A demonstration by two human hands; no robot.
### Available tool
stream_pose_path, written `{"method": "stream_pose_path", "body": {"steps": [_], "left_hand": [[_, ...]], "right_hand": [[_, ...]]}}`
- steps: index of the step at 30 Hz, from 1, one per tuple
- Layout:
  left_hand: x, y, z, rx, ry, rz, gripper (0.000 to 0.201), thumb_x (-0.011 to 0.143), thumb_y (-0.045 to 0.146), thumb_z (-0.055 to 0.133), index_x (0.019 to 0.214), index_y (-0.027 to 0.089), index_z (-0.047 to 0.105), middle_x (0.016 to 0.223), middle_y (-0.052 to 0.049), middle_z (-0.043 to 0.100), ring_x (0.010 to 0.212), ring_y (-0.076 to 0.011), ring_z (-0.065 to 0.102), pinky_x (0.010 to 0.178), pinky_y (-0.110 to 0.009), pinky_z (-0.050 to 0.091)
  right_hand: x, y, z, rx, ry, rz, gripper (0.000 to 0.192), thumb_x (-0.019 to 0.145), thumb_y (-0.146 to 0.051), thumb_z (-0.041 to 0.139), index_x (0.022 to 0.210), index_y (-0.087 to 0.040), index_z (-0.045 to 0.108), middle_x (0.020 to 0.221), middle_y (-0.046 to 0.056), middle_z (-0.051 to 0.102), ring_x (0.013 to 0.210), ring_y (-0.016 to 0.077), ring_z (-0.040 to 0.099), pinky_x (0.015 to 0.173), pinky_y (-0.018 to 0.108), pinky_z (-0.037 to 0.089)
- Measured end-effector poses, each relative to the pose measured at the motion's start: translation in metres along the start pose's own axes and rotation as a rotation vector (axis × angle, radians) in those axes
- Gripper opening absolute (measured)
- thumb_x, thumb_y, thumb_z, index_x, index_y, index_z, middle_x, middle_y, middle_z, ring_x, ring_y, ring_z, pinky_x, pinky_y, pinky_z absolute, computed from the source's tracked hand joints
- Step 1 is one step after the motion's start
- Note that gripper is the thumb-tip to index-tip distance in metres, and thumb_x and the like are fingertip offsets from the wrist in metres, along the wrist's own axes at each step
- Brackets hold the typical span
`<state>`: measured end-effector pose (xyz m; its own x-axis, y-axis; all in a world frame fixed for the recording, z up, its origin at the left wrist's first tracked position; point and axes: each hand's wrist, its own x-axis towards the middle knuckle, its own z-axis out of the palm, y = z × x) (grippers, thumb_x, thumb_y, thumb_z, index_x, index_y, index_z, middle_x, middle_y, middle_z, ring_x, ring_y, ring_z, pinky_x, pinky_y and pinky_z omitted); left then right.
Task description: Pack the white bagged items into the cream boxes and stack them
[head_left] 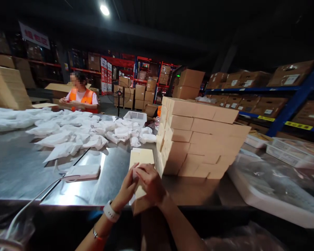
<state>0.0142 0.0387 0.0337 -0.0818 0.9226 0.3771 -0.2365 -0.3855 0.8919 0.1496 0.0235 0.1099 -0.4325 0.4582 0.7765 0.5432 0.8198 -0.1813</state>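
Observation:
Both my hands meet at the near edge of a steel table point(23, 167), gripping a small tan cardboard box point(140, 157) that rests there. My left hand point(127, 190), with a white watch on the wrist, holds the box's near left side. My right hand point(151, 184) covers its near end from the right. Just right of the box rises a stack of several identical tan boxes point(199, 137).
Many white plastic packets point(68, 134) lie across the table, one flat packet point(82, 172) near my hands. A white basket point(135, 116) sits behind. A person in an orange vest point(80, 97) works at the far side. White trays point(272, 195) lie right; shelving with cartons stands behind.

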Motion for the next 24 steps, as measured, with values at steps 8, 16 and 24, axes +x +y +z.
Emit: {"method": "stream_pose_path", "body": {"steps": [8,16,24], "left_hand": [[-0.007,0.009,0.005,0.124,0.014,0.049,0.032,0.074,0.029,0.073,0.105,0.021,0.07,0.104,-0.009,0.077,0.101,-0.032,0.07,0.096,-0.047,0.054],[-0.019,-0.005,0.007,0.2,0.102,0.007,0.032,0.062,0.034,0.079,0.092,0.026,0.071,0.113,-0.013,0.075,0.122,-0.0439,0.06,0.112,-0.059,0.042],[-0.016,-0.012,0.01,0.177,0.074,-0.007,0.061,0.073,0.032,0.077,0.131,0.027,0.059,0.132,-0.012,0.069,0.13,-0.0372,0.058,0.113,-0.052,0.045]], "right_hand": [[0.009,-0.003,0.001,-0.289,-0.026,-0.181,0.022,0.098,-0.01,0.048,0.096,-0.018,0.068,0.087,0.008,0.073,0.078,0.0211,0.067,0.072,0.033,0.057],[0.011,-0.016,0.007,-0.493,0.021,-0.263,0.033,0.088,0.005,0.041,0.092,-0.01,0.069,0.075,0.013,0.073,0.061,0.0238,0.063,0.053,0.034,0.055],[0.0,-0.003,0.014,-0.11,0.19,0.038,0.022,0.093,-0.009,0.048,0.089,-0.019,0.067,0.084,0.009,0.074,0.073,0.0207,0.071,0.061,0.031,0.059]]}}
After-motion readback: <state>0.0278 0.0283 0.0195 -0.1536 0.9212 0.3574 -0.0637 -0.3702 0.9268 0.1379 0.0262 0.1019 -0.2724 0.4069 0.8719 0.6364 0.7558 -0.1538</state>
